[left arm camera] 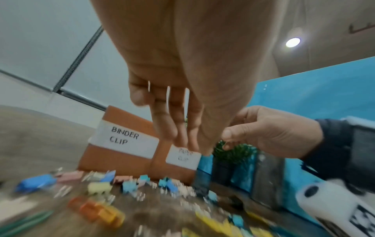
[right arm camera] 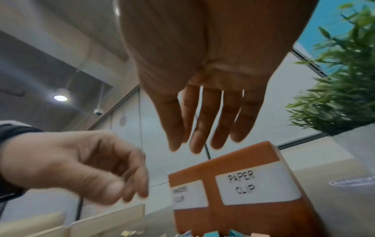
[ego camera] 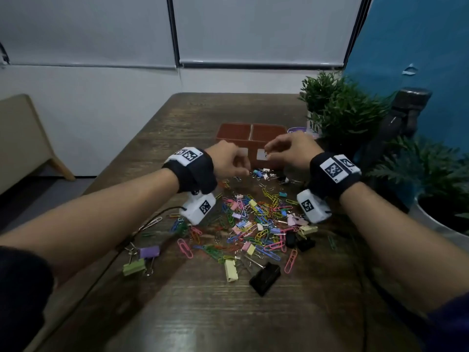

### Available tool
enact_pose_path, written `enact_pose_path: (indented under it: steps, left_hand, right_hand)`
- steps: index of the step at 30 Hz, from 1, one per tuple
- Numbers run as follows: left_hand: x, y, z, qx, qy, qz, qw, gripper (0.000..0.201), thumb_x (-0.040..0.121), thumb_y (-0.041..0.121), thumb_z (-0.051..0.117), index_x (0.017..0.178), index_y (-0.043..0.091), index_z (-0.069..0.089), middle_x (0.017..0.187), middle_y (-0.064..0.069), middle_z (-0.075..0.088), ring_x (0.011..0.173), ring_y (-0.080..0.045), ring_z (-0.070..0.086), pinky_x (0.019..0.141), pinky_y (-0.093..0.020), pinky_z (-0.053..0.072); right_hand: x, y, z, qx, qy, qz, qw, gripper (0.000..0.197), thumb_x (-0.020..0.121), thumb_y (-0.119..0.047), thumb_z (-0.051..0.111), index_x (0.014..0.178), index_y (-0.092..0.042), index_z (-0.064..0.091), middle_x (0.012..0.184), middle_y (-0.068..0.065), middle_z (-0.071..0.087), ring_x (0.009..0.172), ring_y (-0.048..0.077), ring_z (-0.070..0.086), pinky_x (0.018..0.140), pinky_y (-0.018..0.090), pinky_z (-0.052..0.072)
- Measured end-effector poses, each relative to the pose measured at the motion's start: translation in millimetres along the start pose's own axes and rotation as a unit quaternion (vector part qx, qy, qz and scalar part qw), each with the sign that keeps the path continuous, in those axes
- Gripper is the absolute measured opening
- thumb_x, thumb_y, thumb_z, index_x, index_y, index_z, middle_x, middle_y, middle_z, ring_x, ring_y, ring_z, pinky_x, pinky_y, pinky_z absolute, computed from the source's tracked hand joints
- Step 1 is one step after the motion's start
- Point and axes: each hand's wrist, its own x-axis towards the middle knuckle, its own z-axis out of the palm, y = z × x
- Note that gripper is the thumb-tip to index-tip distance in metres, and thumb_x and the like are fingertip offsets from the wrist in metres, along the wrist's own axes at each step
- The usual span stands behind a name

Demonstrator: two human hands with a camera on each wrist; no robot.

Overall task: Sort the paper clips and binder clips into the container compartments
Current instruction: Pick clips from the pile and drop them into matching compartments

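An orange two-compartment container (ego camera: 251, 154) stands on the wooden table; its left label reads BINDER CLIP (left arm camera: 124, 137) and its right label PAPER CLIP (right arm camera: 243, 184). Both compartments look empty in the head view. A loose pile of coloured paper clips and binder clips (ego camera: 256, 224) lies in front of it, with a small cluster (ego camera: 264, 172) against the front wall. My left hand (ego camera: 242, 170) hovers just above that cluster, fingers loosely bent, nothing seen in them. My right hand (ego camera: 269, 152) hangs before the paper-clip label, fingers pointing down (right arm camera: 198, 144), holding nothing.
Green plants (ego camera: 340, 107) and a large white pot (ego camera: 444, 224) crowd the table's right side, beside a dark stand (ego camera: 406, 110). A black binder clip (ego camera: 265, 278) and purple and green ones (ego camera: 142, 260) lie nearer me. A black cable (ego camera: 152, 217) runs off the left edge.
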Motion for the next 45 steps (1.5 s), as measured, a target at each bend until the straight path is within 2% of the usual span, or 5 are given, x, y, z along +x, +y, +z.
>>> enact_pose_path:
  steps: [4, 8, 14, 29, 45]
  left_hand:
    - [-52.4, 4.2, 15.6, 0.003, -0.079, 0.042, 0.996, 0.014, 0.084, 0.035, 0.074, 0.094, 0.026, 0.074, 0.081, 0.014, 0.069, 0.071, 0.003, 0.060, 0.067, -0.016, 0.044]
    - [-69.5, 8.1, 24.6, 0.001, -0.102, 0.060, 0.993, 0.025, 0.081, 0.033, 0.077, 0.106, 0.027, 0.074, 0.090, 0.013, 0.072, 0.067, 0.009, 0.056, 0.063, -0.005, 0.038]
    - [-70.8, 20.0, 27.2, 0.035, -0.116, 0.077, 0.990, 0.019, 0.083, 0.021, 0.075, 0.101, 0.018, 0.075, 0.089, 0.006, 0.073, 0.075, -0.005, 0.061, 0.084, -0.031, 0.053]
    - [-54.8, -65.5, -24.6, -0.002, 0.043, -0.140, 0.989, 0.011, 0.083, 0.027, 0.075, 0.090, 0.019, 0.075, 0.072, 0.012, 0.065, 0.068, -0.003, 0.059, 0.076, -0.025, 0.052]
    - [-35.1, -75.3, 9.4, 0.142, -0.039, -0.100, 0.984, 0.041, 0.093, 0.013, 0.056, 0.128, 0.034, 0.060, 0.134, -0.002, 0.053, 0.117, -0.025, 0.055, 0.093, -0.037, 0.049]
  right_hand:
    - [-53.7, -26.7, 10.6, -0.076, -0.142, -0.008, 0.987, 0.013, 0.077, -0.030, 0.083, 0.089, -0.027, 0.078, 0.085, -0.012, 0.071, 0.080, 0.004, 0.065, 0.071, 0.021, 0.050]
    - [-73.2, -31.1, 31.2, -0.169, -0.233, 0.006, 0.958, 0.036, 0.079, -0.028, 0.082, 0.114, -0.031, 0.072, 0.103, -0.012, 0.071, 0.095, 0.006, 0.066, 0.087, 0.028, 0.054]
    - [-68.8, -44.7, 46.8, -0.240, -0.232, -0.011, 0.942, 0.038, 0.087, -0.023, 0.073, 0.125, -0.028, 0.067, 0.112, -0.004, 0.069, 0.101, 0.012, 0.063, 0.085, 0.025, 0.048]
    - [-28.9, -47.7, 41.2, -0.190, -0.131, 0.024, 0.973, 0.012, 0.083, -0.018, 0.076, 0.093, -0.022, 0.073, 0.086, -0.011, 0.060, 0.083, 0.009, 0.057, 0.073, 0.027, 0.048]
    - [19.0, -44.8, 59.5, -0.239, -0.078, 0.047, 0.967, 0.004, 0.089, -0.022, 0.070, 0.087, -0.026, 0.070, 0.100, -0.003, 0.068, 0.090, 0.016, 0.064, 0.068, 0.032, 0.054]
